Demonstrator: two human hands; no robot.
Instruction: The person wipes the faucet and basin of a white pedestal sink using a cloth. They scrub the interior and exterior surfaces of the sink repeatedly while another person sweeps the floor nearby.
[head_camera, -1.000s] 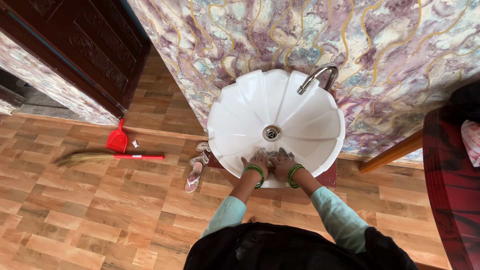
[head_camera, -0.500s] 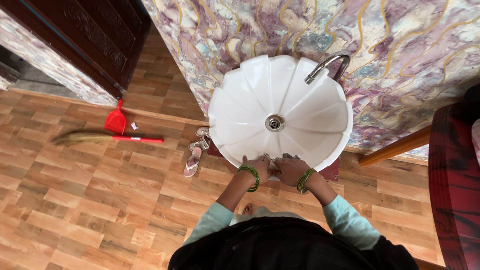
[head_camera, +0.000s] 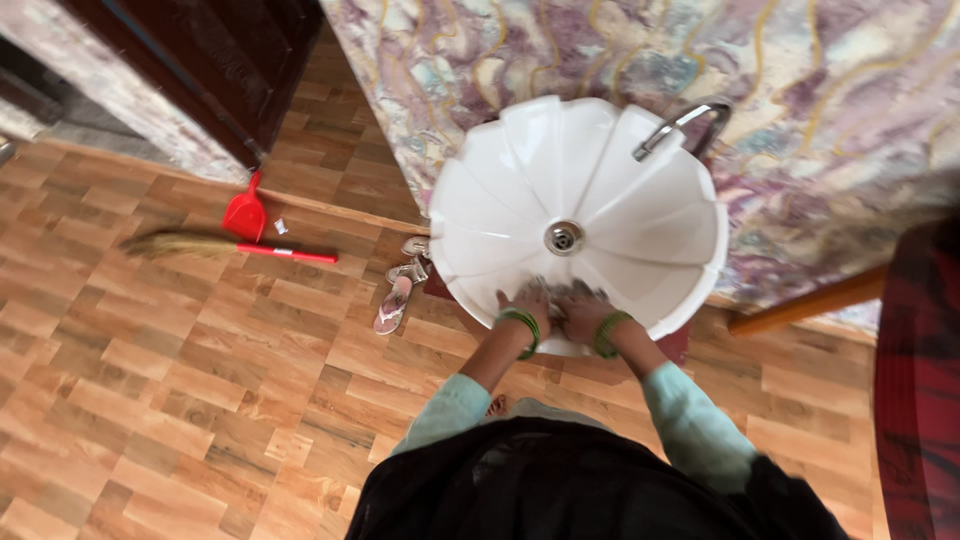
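I look straight down at a white scalloped wash basin (head_camera: 500, 200) with a metal drain (head_camera: 565, 237) and a curved chrome tap (head_camera: 680, 125). My left hand (head_camera: 528, 301) and my right hand (head_camera: 582, 307) are side by side at the basin's near rim, pressed on a small grey patterned cloth (head_camera: 555, 292) that shows only between and above the fingers. Green bangles circle both wrists. The frame is blurred, so the exact grip is hard to see.
A red dustpan (head_camera: 245, 212) and a broom with a red handle (head_camera: 235, 247) lie on the wood-pattern floor at left. Sandals (head_camera: 398, 296) sit beside the basin's base. Behind is a marbled wall, a dark carved door at top left, red furniture (head_camera: 915, 390) at right.
My hands drew back to the basin's near rim half a second ago and have since slid slightly back in. The view has drifted, shifting the basin up and right, and is now blurred.
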